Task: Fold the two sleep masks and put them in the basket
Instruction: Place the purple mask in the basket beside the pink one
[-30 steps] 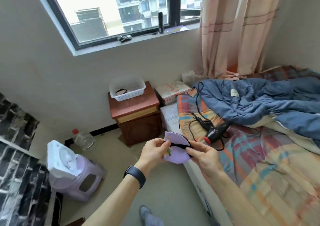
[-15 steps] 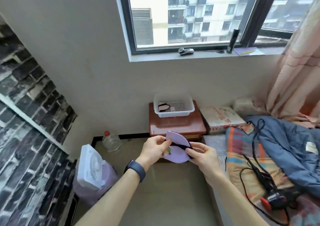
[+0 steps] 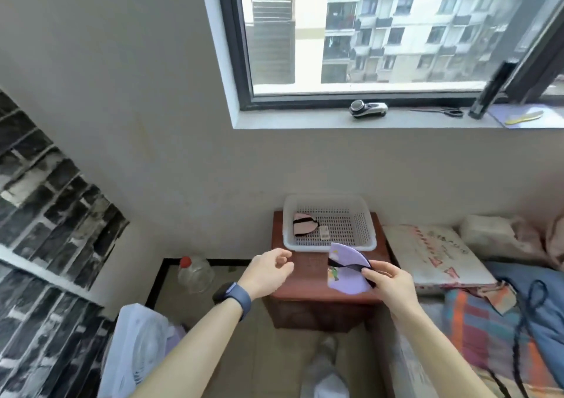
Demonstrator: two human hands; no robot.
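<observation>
A folded purple sleep mask with a black strap across it hangs just in front of the white basket, pinched at its right edge by my right hand. My left hand hovers to the left of it, fingers loosely apart, holding nothing. A folded pink sleep mask with a black strap lies in the basket's left end. The basket stands on a reddish-brown nightstand under the window.
A plastic bottle with a red cap stands on the floor left of the nightstand. A white fan is at lower left. The bed with a plaid sheet and black cables is on the right. My foot is below.
My left hand has let go of the purple mask and moved left; only my right hand holds it now. I have come closer to the nightstand and the basket.
</observation>
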